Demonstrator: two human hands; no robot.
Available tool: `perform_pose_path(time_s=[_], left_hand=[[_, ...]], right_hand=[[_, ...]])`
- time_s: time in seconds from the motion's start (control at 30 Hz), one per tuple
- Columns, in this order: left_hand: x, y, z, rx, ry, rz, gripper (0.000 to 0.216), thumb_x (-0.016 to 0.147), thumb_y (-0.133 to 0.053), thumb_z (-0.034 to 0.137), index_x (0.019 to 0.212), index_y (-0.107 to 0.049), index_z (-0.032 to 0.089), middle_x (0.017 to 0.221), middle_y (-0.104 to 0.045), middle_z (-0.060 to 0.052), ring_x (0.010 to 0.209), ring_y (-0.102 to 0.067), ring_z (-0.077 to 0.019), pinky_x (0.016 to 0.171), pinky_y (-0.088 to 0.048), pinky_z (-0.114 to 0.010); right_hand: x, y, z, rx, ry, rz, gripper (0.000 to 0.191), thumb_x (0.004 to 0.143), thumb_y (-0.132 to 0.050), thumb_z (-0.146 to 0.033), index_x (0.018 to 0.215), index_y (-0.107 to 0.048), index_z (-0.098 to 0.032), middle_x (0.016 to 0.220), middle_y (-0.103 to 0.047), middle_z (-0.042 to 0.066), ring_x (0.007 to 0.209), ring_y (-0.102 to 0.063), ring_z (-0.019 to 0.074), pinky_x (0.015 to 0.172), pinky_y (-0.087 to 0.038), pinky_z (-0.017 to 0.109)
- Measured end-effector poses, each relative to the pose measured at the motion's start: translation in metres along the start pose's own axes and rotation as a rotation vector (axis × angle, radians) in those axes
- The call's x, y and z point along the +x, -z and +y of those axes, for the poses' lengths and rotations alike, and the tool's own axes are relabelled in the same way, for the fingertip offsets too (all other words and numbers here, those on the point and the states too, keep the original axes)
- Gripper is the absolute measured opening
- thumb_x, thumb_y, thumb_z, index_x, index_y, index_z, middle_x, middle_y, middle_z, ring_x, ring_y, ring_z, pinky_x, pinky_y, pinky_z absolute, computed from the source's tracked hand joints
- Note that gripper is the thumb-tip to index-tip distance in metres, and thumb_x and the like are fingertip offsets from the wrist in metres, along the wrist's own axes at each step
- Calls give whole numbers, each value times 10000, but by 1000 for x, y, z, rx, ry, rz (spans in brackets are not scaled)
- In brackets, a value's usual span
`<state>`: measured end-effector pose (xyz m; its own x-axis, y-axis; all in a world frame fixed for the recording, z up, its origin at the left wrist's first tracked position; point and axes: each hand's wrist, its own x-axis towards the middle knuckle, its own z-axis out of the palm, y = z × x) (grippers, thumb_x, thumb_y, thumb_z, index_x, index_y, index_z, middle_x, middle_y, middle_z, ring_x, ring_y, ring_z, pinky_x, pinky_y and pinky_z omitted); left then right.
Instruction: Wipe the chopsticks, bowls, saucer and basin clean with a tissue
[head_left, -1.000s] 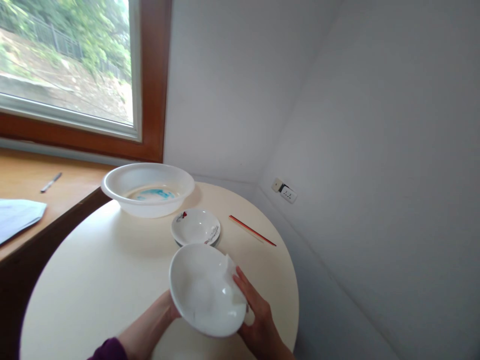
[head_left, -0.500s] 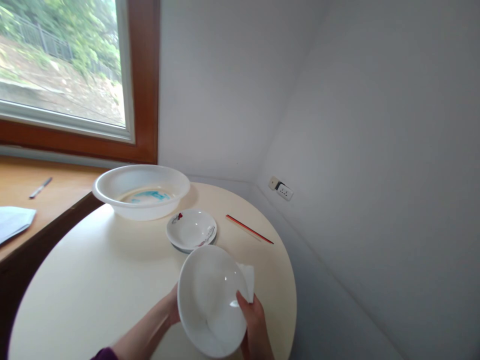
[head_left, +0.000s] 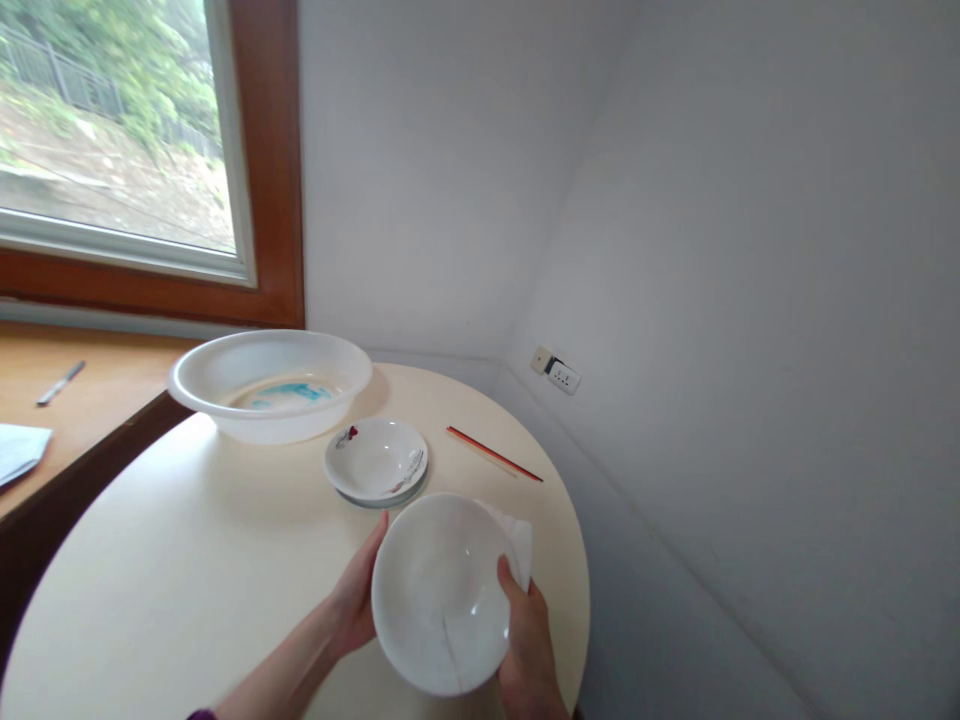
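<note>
Above the near right edge of the round table, the person holds a white bowl between both hands, tilted so that its hollow faces up toward the camera. The left hand cups the bowl's left rim, with the thumb lying along the edge and the fingers hidden behind. The right hand grips the lower right rim, with the thumb pressed on the inner wall. A white tissue sticks out past the right rim just above that thumb. It seems to be pinched against the bowl's back, though the fingers there cannot be seen. So the bowl lies straight between the hands, touching both, and the tissue is on the right hand's side only. Just beyond the bowl, toward the table's middle, sits a short stack of small dishes. It is close to the held rim but apart from it. To its right, a pair of red chopsticks lies slanting toward the right edge. At the far left edge stands a big plastic basin with some water and something blue in it. Past that, a pen and a sheet of paper rest on the wooden windowsill, and a socket sits low on the wall.
</note>
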<state>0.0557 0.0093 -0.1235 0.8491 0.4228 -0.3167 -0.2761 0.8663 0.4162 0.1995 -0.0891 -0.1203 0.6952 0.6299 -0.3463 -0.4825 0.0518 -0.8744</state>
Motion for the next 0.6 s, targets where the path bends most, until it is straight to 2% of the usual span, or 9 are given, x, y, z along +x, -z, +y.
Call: perform_pose_path(time_s=[0.1,0.23,0.37,0.53,0.6], left_hand=[[2,2,-2,-45,17,-28,656,781,-542,543,1243,-522,79,997,-717,-144,1120,-568,-305,969,-408,-390],[8,6,-10,6,23,99,577,793,-603,345,1264,-483,35,954,-724,-164,1005,-639,-300,928,-452,-389],[14,5,-15,26,-77,188,547,796,-613,315,1246,-488,29,925,-727,-175,908,-677,-300,880,-493,-397],[14,1,-13,91,-277,342,504,753,-674,307,1182,-537,80,884,-734,-153,838,-692,-299,787,-534,-392],[14,2,-13,128,-322,390,466,730,-699,315,1113,-580,78,836,-736,-147,809,-695,-298,749,-540,-379]], right_hand=[[6,2,-5,-15,33,-2,449,635,-735,-410,961,-634,-118,888,-725,112,819,-686,292,760,-545,425],[5,1,-11,-56,84,-1,455,605,-750,-434,918,-652,-118,869,-727,108,802,-684,287,730,-547,401],[-5,-6,-14,-126,218,-19,500,601,-757,-451,951,-646,-112,914,-718,118,867,-666,293,742,-541,373],[-20,-11,-13,-196,403,-330,565,780,-595,-497,1231,-506,-168,1123,-644,119,1046,-601,262,868,-494,365],[-25,-13,-16,-247,468,-422,531,833,-501,-525,1243,-493,-188,1147,-625,118,1067,-586,254,872,-493,360]])
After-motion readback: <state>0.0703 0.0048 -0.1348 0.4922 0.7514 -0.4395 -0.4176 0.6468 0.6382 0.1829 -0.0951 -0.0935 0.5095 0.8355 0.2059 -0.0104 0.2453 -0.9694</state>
